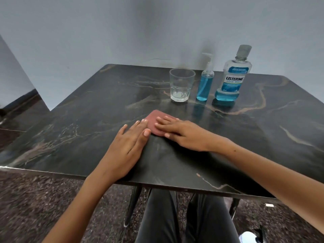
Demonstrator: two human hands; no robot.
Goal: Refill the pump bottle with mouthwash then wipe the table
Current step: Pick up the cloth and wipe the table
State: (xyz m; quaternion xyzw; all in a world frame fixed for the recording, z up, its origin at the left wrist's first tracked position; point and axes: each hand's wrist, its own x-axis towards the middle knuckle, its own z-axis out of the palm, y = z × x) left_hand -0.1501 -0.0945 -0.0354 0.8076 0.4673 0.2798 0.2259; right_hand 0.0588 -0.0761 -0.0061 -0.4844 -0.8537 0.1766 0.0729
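- Right hand [182, 133]: laid flat, fingers spread, palm pressed down on a folded reddish cloth [156, 122]. Nothing is gripped; the cloth is only pinned to the table.
- Left hand [127, 146]: also flat and open on the table [263, 137], fingertips touching the cloth's near-left edge.
- Cloth is placed mid-table, well apart from the containers at the back.
- Back row, left to right: clear glass [181, 85] with a little clear liquid in the bottom, pump bottle [205, 83] filled with blue liquid up to the shoulder, pump head fitted, then the mouthwash bottle [232, 76], capped, with only a low band of blue left.
- Judged: refill is done, wiping is the step in hand.
- Risk: a far or rightward sweep could carry the hand into the glass or the pump bottle. The pump bottle is tall and narrow, so tipping is likely if clipped.
- Risk: with an open palm only, the cloth could bunch or slip out from under the hand on the glossy top.
- Risk: the area around the bottle bases may be left unwiped unless the items are lifted.
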